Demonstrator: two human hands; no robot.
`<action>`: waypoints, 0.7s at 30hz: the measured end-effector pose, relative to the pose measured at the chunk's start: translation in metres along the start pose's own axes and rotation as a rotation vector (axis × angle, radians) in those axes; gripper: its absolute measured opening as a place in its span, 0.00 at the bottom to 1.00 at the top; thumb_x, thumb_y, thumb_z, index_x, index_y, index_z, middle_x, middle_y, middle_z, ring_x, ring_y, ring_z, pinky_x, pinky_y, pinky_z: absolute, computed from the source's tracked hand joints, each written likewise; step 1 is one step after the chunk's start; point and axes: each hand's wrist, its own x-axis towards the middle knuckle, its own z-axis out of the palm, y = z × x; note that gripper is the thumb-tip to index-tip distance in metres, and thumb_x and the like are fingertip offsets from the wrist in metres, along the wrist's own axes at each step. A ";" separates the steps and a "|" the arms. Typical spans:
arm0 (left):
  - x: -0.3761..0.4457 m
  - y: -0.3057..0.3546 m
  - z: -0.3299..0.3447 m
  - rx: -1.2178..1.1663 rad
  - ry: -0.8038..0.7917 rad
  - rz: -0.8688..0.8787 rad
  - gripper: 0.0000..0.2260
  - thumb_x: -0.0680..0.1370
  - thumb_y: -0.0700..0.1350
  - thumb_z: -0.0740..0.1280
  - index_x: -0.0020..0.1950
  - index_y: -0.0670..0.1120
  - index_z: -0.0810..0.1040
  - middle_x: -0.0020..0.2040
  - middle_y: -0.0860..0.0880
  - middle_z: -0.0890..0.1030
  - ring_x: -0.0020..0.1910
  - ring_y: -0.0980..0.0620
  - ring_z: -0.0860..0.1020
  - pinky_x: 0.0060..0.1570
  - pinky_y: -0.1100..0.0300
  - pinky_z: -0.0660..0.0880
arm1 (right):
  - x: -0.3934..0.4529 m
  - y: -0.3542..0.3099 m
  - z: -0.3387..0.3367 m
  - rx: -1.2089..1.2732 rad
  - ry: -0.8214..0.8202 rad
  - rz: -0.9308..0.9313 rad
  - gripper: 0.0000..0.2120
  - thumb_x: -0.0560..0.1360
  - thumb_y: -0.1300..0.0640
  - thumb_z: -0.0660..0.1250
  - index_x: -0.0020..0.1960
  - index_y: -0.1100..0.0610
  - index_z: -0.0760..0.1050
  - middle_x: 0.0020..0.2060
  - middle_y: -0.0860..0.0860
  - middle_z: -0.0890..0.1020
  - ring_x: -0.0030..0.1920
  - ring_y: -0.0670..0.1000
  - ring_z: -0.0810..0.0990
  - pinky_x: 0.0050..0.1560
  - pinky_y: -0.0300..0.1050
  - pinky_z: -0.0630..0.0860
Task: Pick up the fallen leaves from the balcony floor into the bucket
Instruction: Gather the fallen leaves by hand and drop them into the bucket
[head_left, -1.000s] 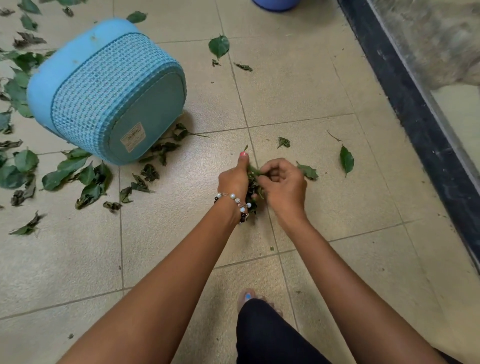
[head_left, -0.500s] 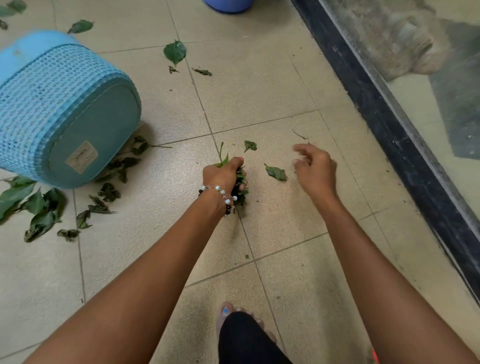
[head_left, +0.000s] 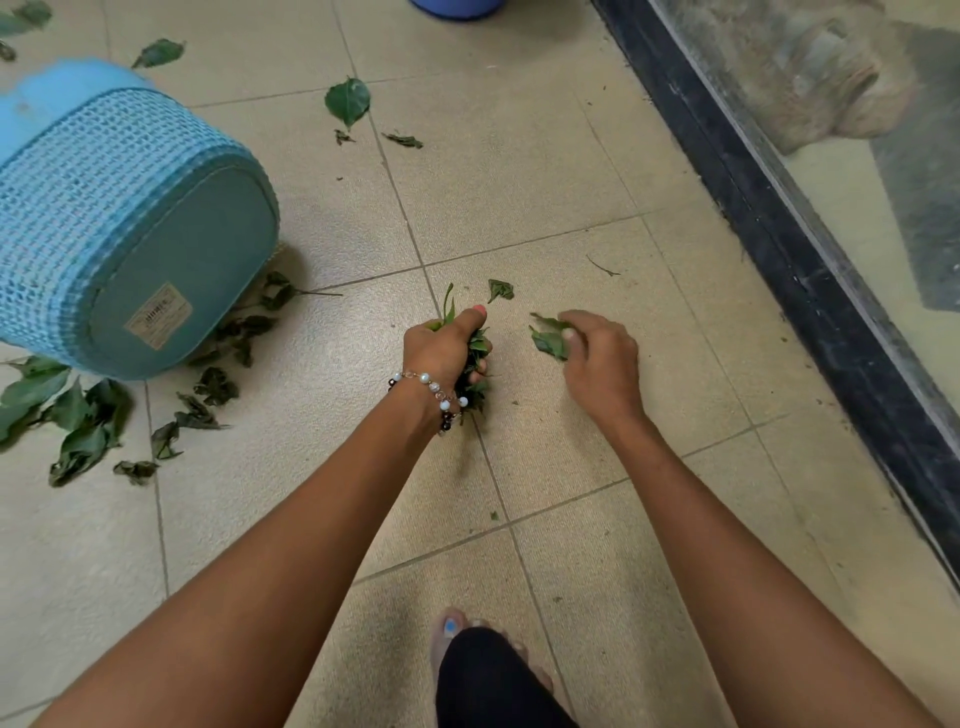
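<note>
Now Gather the Last Strays Before Tipping

Left hand (head_left: 447, 353) has its grip closed around a bunch of leaves (head_left: 475, 364) at frame centre. Right hand (head_left: 597, 358) pinches a leaf (head_left: 548, 340) beside it. Best to pass that leaf across, take the small leaf (head_left: 500, 290) just above, then carry all to the bucket (head_left: 119, 218), on its side at left.

The right hand (head_left: 597, 358), empty and lifted half a second ago, has come down and now pinches the leaf (head_left: 548, 338) on the floor.
</note>
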 end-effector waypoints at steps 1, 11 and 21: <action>0.000 0.000 -0.002 -0.008 0.007 -0.005 0.11 0.76 0.45 0.71 0.40 0.41 0.74 0.29 0.44 0.77 0.21 0.50 0.69 0.20 0.66 0.65 | -0.005 -0.003 0.006 -0.057 -0.063 -0.064 0.17 0.80 0.58 0.62 0.68 0.55 0.73 0.65 0.55 0.76 0.65 0.56 0.71 0.62 0.45 0.67; 0.002 0.009 -0.019 -0.064 0.059 -0.005 0.10 0.76 0.43 0.71 0.40 0.40 0.74 0.27 0.45 0.77 0.20 0.51 0.70 0.19 0.67 0.64 | 0.024 -0.028 0.005 0.036 -0.039 -0.173 0.10 0.77 0.62 0.67 0.56 0.61 0.82 0.47 0.53 0.85 0.46 0.50 0.81 0.54 0.41 0.76; 0.015 0.018 -0.036 -0.091 0.083 -0.039 0.11 0.75 0.44 0.71 0.40 0.39 0.74 0.27 0.44 0.76 0.18 0.52 0.67 0.19 0.67 0.64 | 0.042 -0.039 0.045 -0.393 -0.255 -0.418 0.23 0.79 0.67 0.58 0.73 0.57 0.67 0.70 0.57 0.69 0.69 0.57 0.65 0.66 0.50 0.68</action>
